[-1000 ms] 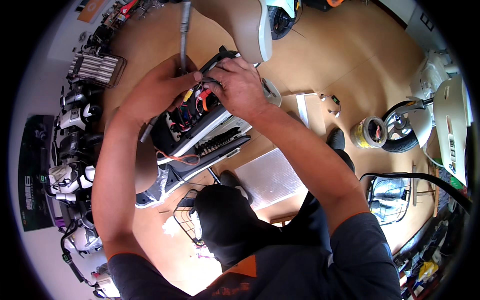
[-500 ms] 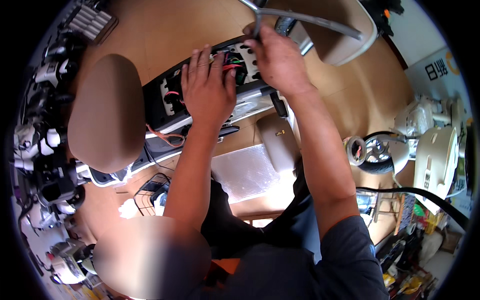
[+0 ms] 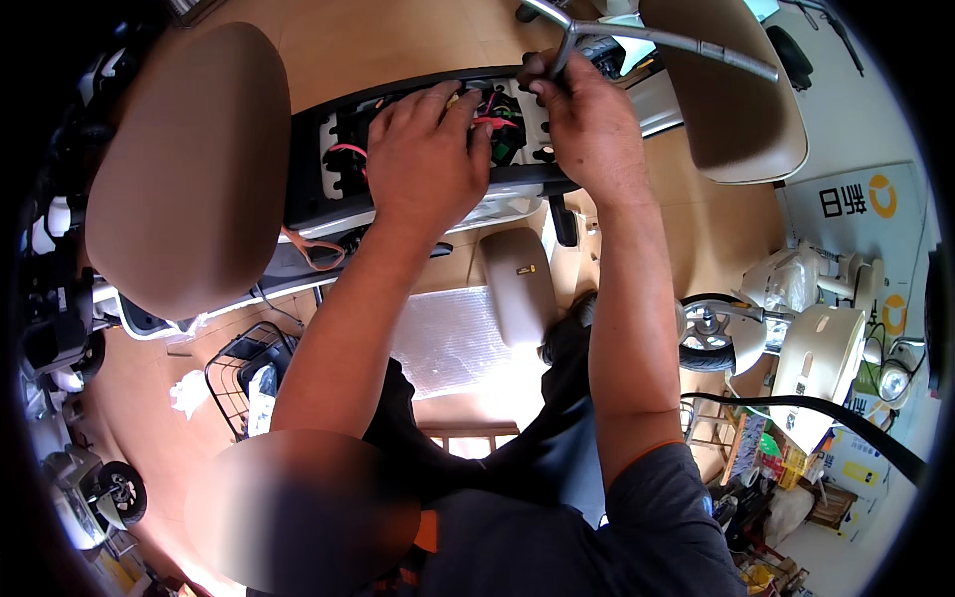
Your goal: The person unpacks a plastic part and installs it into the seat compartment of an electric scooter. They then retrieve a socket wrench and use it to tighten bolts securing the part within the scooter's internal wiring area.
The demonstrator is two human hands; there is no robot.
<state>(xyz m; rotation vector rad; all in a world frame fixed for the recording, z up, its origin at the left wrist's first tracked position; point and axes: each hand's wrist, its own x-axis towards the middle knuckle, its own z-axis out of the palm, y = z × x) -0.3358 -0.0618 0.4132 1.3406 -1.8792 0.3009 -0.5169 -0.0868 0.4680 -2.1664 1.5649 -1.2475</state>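
A long scooter body [image 3: 298,204] lies across the upper middle, with an uncovered compartment in it. Inside are red, green and other coloured wires [image 3: 502,124] between white plates. My left hand [image 3: 428,149] rests over the compartment, fingers apart and bent a little at the tips, covering part of the wiring. At the compartment's right end, my right hand [image 3: 602,134] grips one leg of a silver Y-shaped socket wrench [image 3: 686,42]. The wrench's other arms stick out above the hand. My fingers hide the lower end of the gripped leg.
Brown seats stand at the left [image 3: 194,164] and upper right [image 3: 736,95]. On the floor nearer me are another padded piece [image 3: 519,289], a bubble-wrap sheet [image 3: 443,338] and a black wire basket [image 3: 234,373]. A wheel [image 3: 708,328] and cream panel [image 3: 816,363] stand to the right.
The whole view has shifted, so the scooter and wrench appear farther right. My left fingers look more bent over the compartment. My right hand still grips the wrench in much the same place.
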